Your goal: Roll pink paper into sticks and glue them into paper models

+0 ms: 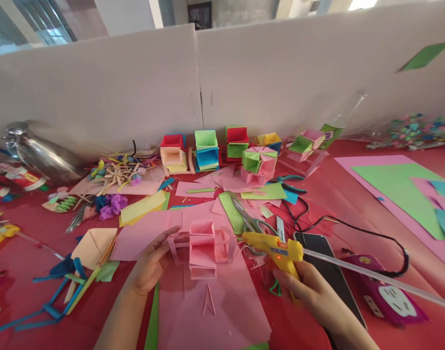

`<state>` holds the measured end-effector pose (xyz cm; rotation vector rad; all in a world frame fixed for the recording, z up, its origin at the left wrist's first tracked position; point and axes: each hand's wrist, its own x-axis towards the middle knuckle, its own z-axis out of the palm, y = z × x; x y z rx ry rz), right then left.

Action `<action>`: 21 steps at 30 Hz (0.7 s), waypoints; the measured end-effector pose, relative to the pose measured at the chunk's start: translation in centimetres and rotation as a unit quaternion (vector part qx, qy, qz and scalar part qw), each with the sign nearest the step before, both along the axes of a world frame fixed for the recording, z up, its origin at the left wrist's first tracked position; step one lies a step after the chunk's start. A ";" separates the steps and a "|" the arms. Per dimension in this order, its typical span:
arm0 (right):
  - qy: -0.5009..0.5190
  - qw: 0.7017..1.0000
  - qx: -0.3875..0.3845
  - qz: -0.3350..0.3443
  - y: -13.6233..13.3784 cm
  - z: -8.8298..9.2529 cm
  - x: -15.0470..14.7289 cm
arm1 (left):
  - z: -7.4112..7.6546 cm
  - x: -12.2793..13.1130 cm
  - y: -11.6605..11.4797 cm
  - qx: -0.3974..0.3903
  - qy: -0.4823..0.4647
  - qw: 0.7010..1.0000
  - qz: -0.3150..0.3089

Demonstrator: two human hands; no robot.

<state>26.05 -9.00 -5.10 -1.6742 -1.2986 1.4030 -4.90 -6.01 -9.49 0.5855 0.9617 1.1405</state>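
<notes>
Left hand (152,265) is gripping pink paper box model (203,248); right hand (313,287) is holding yellow plastic glue gun (275,247) just beside it.

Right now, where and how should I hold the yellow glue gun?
Probably by its downward handle, from the near right, as the right hand does: the nozzle points toward the pink paper model, and the glue stick juts backward.

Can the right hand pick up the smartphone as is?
Probably not: the right hand grips the yellow hot glue gun, and its clear glue stick crosses over the smartphone. Setting the gun down first seems necessary.
</notes>
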 end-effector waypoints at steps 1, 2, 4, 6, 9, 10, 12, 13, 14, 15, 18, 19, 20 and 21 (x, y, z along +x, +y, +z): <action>-0.002 1.000 0.005 0.008 0.0 0.0 0.2 | -0.1 0.0 0.0 -0.004 0.001 1.000 0.003; -0.003 1.000 0.009 0.021 0.1 -0.1 0.3 | -0.1 0.0 0.0 -0.009 0.004 1.000 0.007; 0.007 0.999 0.009 0.051 0.2 -0.1 0.7 | -0.2 0.1 -0.1 -0.016 0.011 1.000 0.012; 0.023 0.997 0.001 0.071 0.2 -0.1 1.1 | -0.3 0.1 -0.1 -0.022 0.018 1.000 0.010; 0.045 0.996 -0.012 0.072 0.3 0.1 1.4 | -0.1 0.3 -0.1 -0.033 0.022 0.999 0.003; 0.051 0.996 -0.015 0.076 0.3 0.2 1.5 | 0.1 0.3 -0.1 -0.040 0.026 0.999 0.002; 0.062 0.994 -0.019 0.091 0.3 0.4 1.6 | 0.4 0.4 0.0 -0.055 0.040 0.998 0.004; 0.066 0.993 -0.022 0.099 0.3 0.5 1.6 | 0.6 0.5 0.0 -0.064 0.052 0.997 0.007; 0.070 0.992 -0.023 0.106 0.3 0.6 1.7 | 0.7 0.5 0.1 -0.071 0.063 0.995 0.011; 0.072 0.991 -0.024 0.109 0.2 0.6 1.8 | 0.8 0.5 0.1 -0.076 0.074 0.994 0.015; 0.061 0.992 -0.010 0.113 0.0 0.4 2.0 | 0.8 0.5 0.1 -0.085 0.097 0.991 0.027; 0.057 0.991 -0.001 0.119 -0.1 0.3 2.1 | 0.8 0.5 0.1 -0.086 0.101 0.991 0.030; 0.053 0.991 0.005 0.126 -0.1 0.2 2.1 | 0.7 0.5 0.2 -0.086 0.104 0.990 0.033; 0.051 0.990 0.006 0.133 -0.2 0.1 2.1 | 0.6 0.5 0.2 -0.086 0.107 0.990 0.036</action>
